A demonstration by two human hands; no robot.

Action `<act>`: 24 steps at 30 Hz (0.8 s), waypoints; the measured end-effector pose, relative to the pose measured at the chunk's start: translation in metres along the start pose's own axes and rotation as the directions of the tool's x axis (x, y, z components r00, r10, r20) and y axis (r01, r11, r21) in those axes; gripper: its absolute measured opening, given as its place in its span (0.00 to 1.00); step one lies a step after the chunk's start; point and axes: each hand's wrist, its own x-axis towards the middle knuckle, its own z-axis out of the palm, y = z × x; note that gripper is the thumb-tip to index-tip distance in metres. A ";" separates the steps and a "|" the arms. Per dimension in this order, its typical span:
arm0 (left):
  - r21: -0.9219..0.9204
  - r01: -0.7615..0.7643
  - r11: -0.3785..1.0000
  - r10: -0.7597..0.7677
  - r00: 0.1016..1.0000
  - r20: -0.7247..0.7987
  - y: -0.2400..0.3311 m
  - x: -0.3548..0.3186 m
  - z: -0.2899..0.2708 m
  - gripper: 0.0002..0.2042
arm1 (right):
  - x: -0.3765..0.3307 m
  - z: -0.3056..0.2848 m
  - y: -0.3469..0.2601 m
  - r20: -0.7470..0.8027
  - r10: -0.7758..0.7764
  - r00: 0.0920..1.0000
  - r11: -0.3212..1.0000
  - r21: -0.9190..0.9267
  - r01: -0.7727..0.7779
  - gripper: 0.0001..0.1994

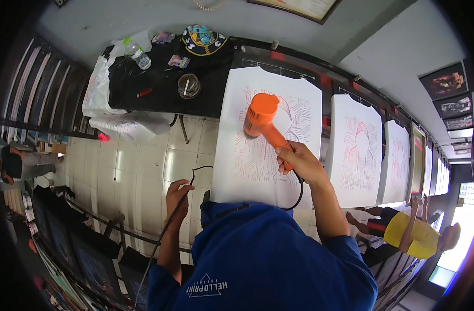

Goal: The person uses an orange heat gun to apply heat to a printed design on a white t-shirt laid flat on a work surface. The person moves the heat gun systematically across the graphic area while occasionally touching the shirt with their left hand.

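Note:
An orange heat gun, shaped like a hair dryer (264,115), is in my right hand (301,163), which grips its handle. Its nozzle points down over a white T-shirt (237,171) spread flat on a board. Red and grey circuit-like lines are printed on the shirt around a hooded figure, partly hidden by the tool. To the left, beside the board, my left hand (178,197) has its fingers curled around a black cord (164,231). Another stretch of cord hangs from the handle's end and loops down toward my body.
More printed white shirts (342,140) lie on boards to the right. On a black table (143,70) at the back left are a bottle (138,55), a hat (201,41) and a bowl (189,86). A person in yellow (414,234) stands far right; another person (27,163) is far left. Racks stand lower left.

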 end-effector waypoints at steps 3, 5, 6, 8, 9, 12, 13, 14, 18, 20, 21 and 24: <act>-0.137 -0.130 0.982 0.151 0.976 0.160 0.047 0.018 -0.054 0.14 | 0.004 0.008 0.004 -0.075 -0.086 0.994 0.996 0.034 0.088 0.17; -0.390 -0.105 0.915 0.245 0.912 0.330 0.077 0.030 -0.067 0.14 | -0.002 0.003 0.004 -0.081 -0.067 0.994 0.998 -0.008 0.066 0.17; -0.428 -0.052 0.902 0.249 0.874 0.418 0.082 0.031 -0.070 0.13 | -0.007 0.000 0.002 -0.054 -0.037 0.998 0.999 0.011 0.038 0.17; -0.245 0.246 0.938 0.013 0.680 0.733 0.107 0.041 -0.081 0.13 | -0.017 -0.005 0.001 0.005 0.023 1.000 0.999 0.042 -0.023 0.17; -0.107 0.364 0.925 -0.109 0.525 0.844 0.122 0.048 -0.085 0.14 | -0.020 -0.008 0.005 -0.015 0.027 1.000 0.998 0.064 -0.026 0.17; -0.057 0.069 0.996 0.014 0.515 0.857 0.129 0.058 -0.066 0.14 | -0.024 -0.015 0.017 -0.102 0.011 0.995 0.993 0.117 0.001 0.16; -0.066 -0.049 0.997 0.082 0.553 0.829 0.126 0.060 -0.053 0.14 | -0.023 -0.017 0.021 -0.148 -0.017 0.989 0.992 0.123 0.035 0.15; -0.164 -0.101 0.981 0.191 0.623 0.758 0.124 0.065 -0.039 0.13 | -0.023 -0.019 0.023 -0.195 -0.044 0.980 0.989 0.128 0.070 0.15; -0.235 -0.300 0.925 0.378 0.800 0.465 0.121 0.107 0.023 0.12 | -0.040 -0.024 0.024 -0.222 -0.014 0.975 0.994 0.103 0.038 0.14; -0.161 -0.436 0.885 0.464 0.844 0.270 0.106 0.132 0.059 0.14 | -0.054 -0.031 0.031 -0.146 0.018 0.989 0.988 0.157 0.005 0.15; -0.110 -0.491 0.864 0.503 0.848 0.167 0.100 0.146 0.077 0.16 | -0.061 -0.035 0.034 -0.156 0.032 0.987 0.986 0.169 -0.006 0.15; 0.105 -0.516 0.850 0.512 0.857 0.064 0.081 0.185 0.120 0.22 | -0.071 -0.040 0.039 -0.211 0.038 0.977 0.984 0.180 0.001 0.15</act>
